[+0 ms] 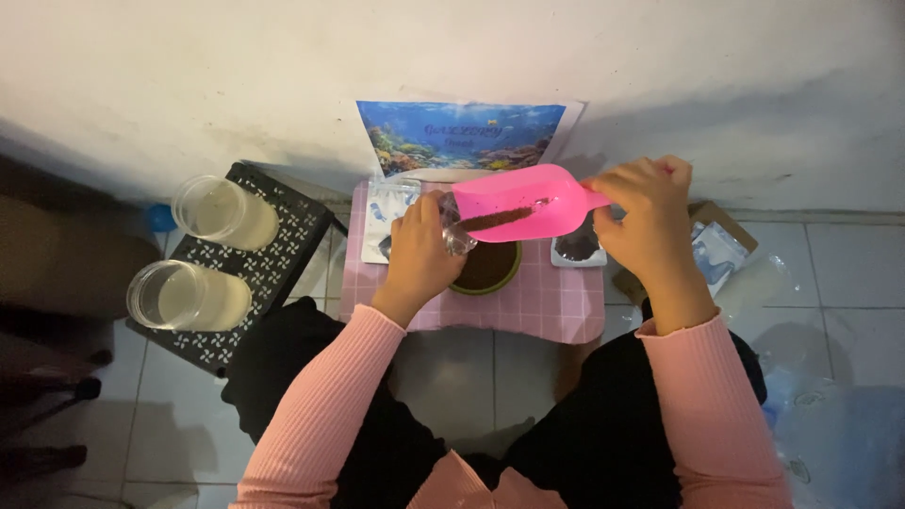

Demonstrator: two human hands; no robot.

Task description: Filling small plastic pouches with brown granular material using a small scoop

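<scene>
Pink scoop (523, 203), centre frame, is gripped at its handle by the right hand (646, 212), tilted toward a small clear bag (454, 234) clasped in the left hand (419, 250). Risk: brown granules may miss the narrow opening and spill around the green bowl (487, 270).
</scene>
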